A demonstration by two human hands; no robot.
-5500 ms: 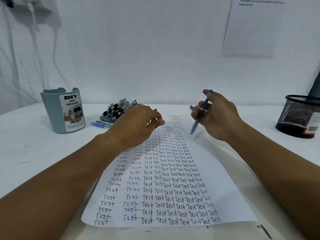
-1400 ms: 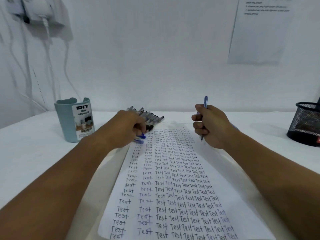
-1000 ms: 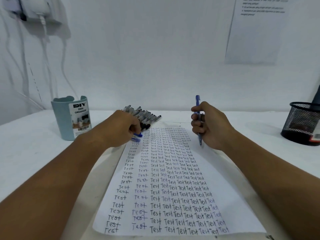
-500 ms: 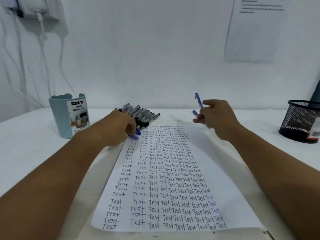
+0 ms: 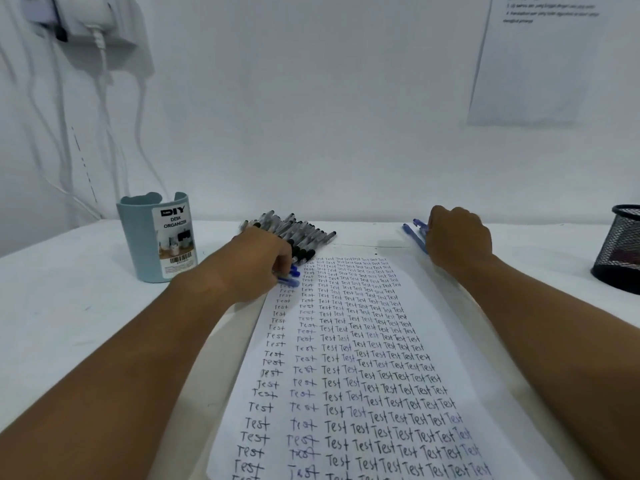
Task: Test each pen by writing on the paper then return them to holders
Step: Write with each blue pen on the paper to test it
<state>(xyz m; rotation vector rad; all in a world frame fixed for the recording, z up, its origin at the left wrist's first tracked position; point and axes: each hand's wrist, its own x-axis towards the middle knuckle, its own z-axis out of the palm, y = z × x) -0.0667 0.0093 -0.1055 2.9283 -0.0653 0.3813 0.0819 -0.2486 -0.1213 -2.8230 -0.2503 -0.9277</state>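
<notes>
**Left hand on blue pens, right hand setting blue pens down**

Left hand [image 5: 258, 268] is curling over blue pens [image 5: 290, 276] at the paper's [image 5: 433, 323] far-left corner, fingers bent round them; caps are poking out rightward over the sheet. Long axis is running roughly left-right across that corner. Just beyond the left hand, a pile of black-capped pens [image 5: 298, 233] is lying fanned, clear barrels, tips toward the paper. Left hand is nearest; next pen probably comes from here.

Right hand [image 5: 459, 237] is sitting knuckles-up off the paper's far-right corner, touching another few blue pens [image 5: 414, 233] lying diagonally on the table [image 5: 69, 289]; cannot tell if gripping or releasing.

Teal plastic desk organizer [image 5: 157, 237] is standing left of the paper, black wire-mesh holder [image 5: 620, 251] far right. Paper thin, matte, filled with "Test".
</notes>
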